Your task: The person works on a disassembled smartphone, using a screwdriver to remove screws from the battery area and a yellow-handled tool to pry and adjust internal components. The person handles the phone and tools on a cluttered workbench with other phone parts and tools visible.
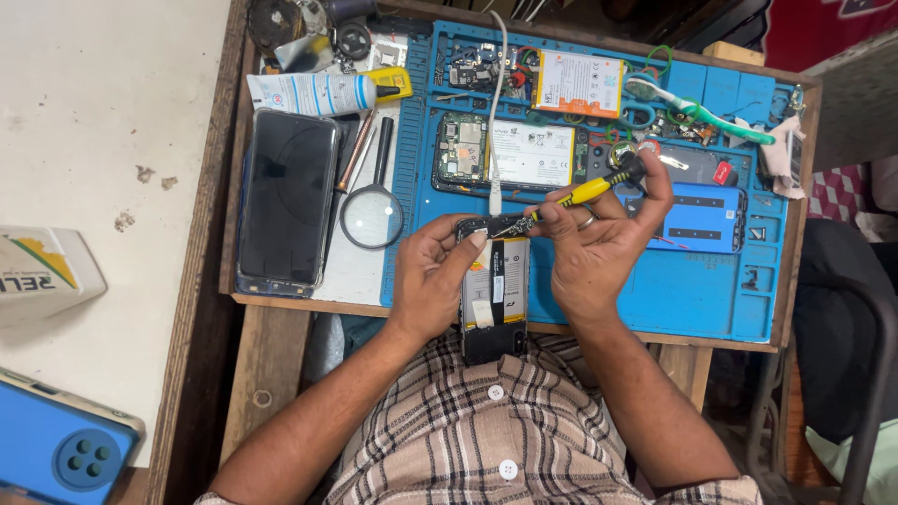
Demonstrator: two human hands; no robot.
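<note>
On the left white table lies a white box (42, 271) with a yellow and green corner, and below it a blue phone case (61, 454) with a round camera ring. Up on the wooden bench, a white tube (313, 93) with blue print lies next to a yellow cap. A white and orange battery (578, 82) sits at the top of the blue work mat (692, 290), and a second open phone (510, 151) with a white battery label lies below it. A white cable (496, 122) runs down across that phone. A dark phone (285, 201) lies face up on the left, beside a magnifying glass (372, 217). A green and white toothbrush (702, 110) rests at the top right, and a blue back cover (702, 217) lies under it.

The opened phone (494, 295) stands between both hands at the near edge of the mat, over the checked shirt. The left hand (432, 276) curls around its left side and grips it, thumb on the top edge. The right hand (599, 238) is closed around a yellow screwdriver (585, 192), whose tip touches the top of the opened phone.
</note>
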